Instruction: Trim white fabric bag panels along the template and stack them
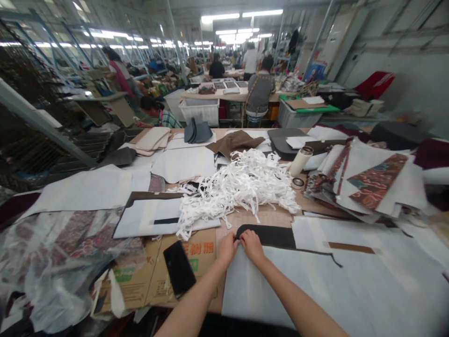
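"Head camera: where are the two hands?"

"Low in the middle, side by side, at the rounded left end of a dark panel point(275, 237). The left hand point(228, 248) is at its tip, and the right hand point(251, 245) bends over that end from the near side."

"And their fingers?"

"Curled, with the left ones nearly meeting the right ones at the tip. I cannot tell whether they are clamped on the dark panel or only touching it; the fingertips are small and partly hidden."

"What surrounds it?"

"A large white sheet point(280, 281) on the near side, with a thin dark trim point(331, 254) along its far edge. To the right, another white sheet point(312, 231) and a brown strip point(351, 247). Beyond is some bare surface point(249, 217), then a tangled heap of white ribbons point(242, 182)."

"On the left?"

"A black phone point(179, 268), lying slanted on printed cardboard point(140, 281)."

"Farther off?"

"A cream bottle point(300, 160) just beside a dark ring point(298, 182), near a pile of patterned pieces point(379, 180). Behind, a person in grey point(259, 91) sits facing away."
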A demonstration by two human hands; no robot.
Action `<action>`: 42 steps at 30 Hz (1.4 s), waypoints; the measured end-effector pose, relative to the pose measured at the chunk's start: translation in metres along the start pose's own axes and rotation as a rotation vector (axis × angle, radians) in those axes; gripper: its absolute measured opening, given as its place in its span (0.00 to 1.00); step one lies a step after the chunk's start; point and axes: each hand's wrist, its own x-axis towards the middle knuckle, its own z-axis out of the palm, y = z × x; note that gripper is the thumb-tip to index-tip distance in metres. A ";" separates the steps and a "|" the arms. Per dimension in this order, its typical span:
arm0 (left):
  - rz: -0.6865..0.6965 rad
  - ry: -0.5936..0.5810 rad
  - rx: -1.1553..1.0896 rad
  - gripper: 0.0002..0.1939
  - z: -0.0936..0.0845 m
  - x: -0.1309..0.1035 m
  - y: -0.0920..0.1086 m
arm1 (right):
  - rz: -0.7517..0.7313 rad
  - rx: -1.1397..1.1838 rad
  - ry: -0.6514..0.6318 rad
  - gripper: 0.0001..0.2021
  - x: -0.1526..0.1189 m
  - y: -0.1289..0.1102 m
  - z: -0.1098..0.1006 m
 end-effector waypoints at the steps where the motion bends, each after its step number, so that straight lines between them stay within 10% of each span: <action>1: -0.050 -0.012 -0.052 0.11 0.003 -0.002 -0.004 | 0.021 0.010 0.007 0.04 0.001 0.000 0.003; 23: 0.211 0.120 0.390 0.19 0.023 -0.041 -0.010 | -0.478 -0.079 0.034 0.17 -0.019 0.020 0.000; 42: 0.338 -0.074 0.281 0.17 -0.012 -0.054 -0.036 | -0.362 -0.162 0.026 0.21 -0.015 0.009 0.007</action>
